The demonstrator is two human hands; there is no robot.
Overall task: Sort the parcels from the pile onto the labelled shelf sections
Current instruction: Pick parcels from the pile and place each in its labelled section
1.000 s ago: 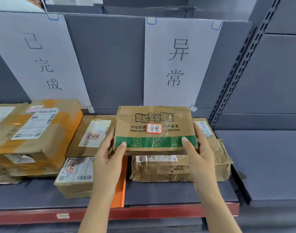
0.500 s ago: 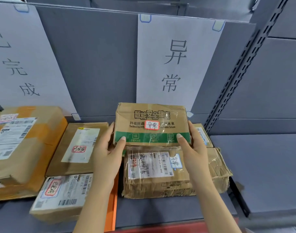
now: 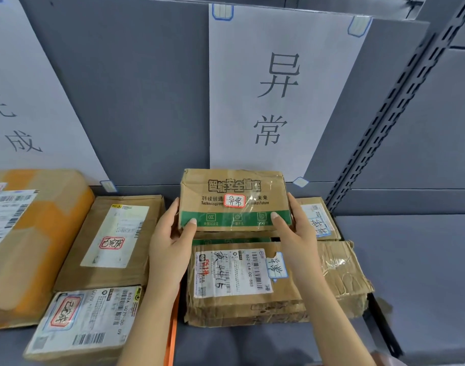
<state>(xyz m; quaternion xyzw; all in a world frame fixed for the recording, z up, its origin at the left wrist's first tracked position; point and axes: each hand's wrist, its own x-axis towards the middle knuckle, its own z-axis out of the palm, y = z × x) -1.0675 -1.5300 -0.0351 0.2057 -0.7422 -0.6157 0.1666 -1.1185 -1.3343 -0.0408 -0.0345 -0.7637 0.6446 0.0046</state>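
Observation:
I hold a brown cardboard parcel with a green band and a red-edged sticker between both hands. My left hand grips its left end, my right hand its right end. It sits at the back of the shelf under the white paper sign with two large characters, resting on or just above a crumpled taped parcel with a white shipping label. Behind my right hand lies another labelled parcel. Whether the held parcel touches the one below I cannot tell.
To the left, under a second paper sign, lie a flat brown parcel, a small labelled parcel and a big orange-taped box. An orange divider splits the grey shelf. A slotted upright bounds the right side.
The parcel has moved back toward the rear of the shelf, uncovering the label of the crumpled parcel below. The view has come closer to the shelf.

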